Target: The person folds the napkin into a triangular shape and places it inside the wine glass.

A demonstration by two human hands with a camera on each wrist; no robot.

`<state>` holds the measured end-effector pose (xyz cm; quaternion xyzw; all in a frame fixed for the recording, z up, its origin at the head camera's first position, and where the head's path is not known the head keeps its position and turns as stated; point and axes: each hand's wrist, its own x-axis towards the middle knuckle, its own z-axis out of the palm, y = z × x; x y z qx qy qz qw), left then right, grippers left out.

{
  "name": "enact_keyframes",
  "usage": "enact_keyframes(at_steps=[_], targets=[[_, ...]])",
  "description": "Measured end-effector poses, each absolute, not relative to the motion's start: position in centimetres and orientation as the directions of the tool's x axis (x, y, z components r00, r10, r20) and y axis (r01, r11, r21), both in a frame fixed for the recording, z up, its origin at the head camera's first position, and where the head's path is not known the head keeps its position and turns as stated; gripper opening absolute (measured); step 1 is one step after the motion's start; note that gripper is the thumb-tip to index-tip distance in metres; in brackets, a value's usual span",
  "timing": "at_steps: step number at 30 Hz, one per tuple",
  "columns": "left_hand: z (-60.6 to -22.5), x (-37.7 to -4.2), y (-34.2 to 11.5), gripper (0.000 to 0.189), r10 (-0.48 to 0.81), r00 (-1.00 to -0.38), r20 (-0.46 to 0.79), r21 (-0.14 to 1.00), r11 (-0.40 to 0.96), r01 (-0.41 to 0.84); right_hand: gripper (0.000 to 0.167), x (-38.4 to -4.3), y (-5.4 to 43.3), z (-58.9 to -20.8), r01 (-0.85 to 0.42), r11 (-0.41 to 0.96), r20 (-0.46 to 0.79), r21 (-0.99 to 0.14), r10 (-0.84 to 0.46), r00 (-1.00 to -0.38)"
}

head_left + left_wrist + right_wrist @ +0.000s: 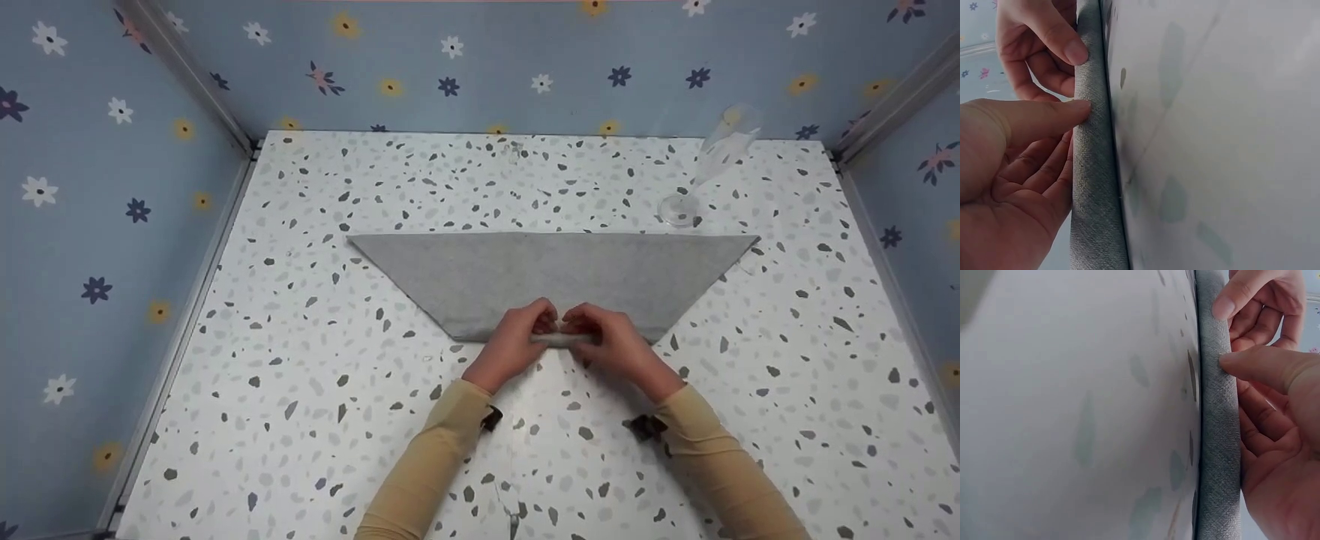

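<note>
A grey cloth napkin lies folded in a trapezoid, its long side at the back and its short near edge turned into a narrow roll. My left hand pinches this rolled edge left of its middle, thumb on the near side and fingers curled behind. On the other side of the middle, my right hand pinches the same roll in a mirrored grip. Both thumbs press on the cloth a short way apart, as the right wrist view also shows along the roll. Part of the fingertips is hidden behind the roll.
Behind the napkin, at the right, stands a clear stemmed glass with a round foot. The white speckled tabletop is bounded by blue flowered panels at the back and both sides.
</note>
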<state>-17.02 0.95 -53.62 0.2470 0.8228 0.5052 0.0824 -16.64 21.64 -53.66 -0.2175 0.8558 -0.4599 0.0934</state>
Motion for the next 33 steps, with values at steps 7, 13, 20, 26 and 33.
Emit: enact_keyframes(at_steps=[7,13,20,26,33], targets=[[-53.9,-17.4,0.7,0.035,0.482,-0.868,0.119,0.878,0.356,0.319,0.030,-16.3,21.5,-53.7,-0.323,0.529,0.085,-0.784,-0.424,-0.902],[-53.4,-17.5,0.6,0.033,0.510,-0.856,0.086,0.860,0.396,0.322,0.025,-16.4,21.6,-53.6,-0.293,0.534,0.047,-0.793,-0.427,-0.903],[-52.8,-17.1,0.6,0.032,0.546,-0.832,0.097,0.826,0.422,0.374,0.019,-16.6,21.6,-53.4,-0.271,0.535,-0.013,-0.800,-0.468,-0.883],[-52.7,-16.9,0.5,0.032,0.538,-0.836,0.108,0.819,0.429,0.382,0.017,-16.9,21.7,-53.5,-0.233,0.511,-0.044,-0.828,-0.473,-0.880],[-52.8,-16.6,0.6,0.027,0.533,-0.834,0.145,0.801,0.432,0.415,0.016,-16.8,21.8,-53.4,-0.192,0.501,-0.054,-0.844,-0.436,-0.899]])
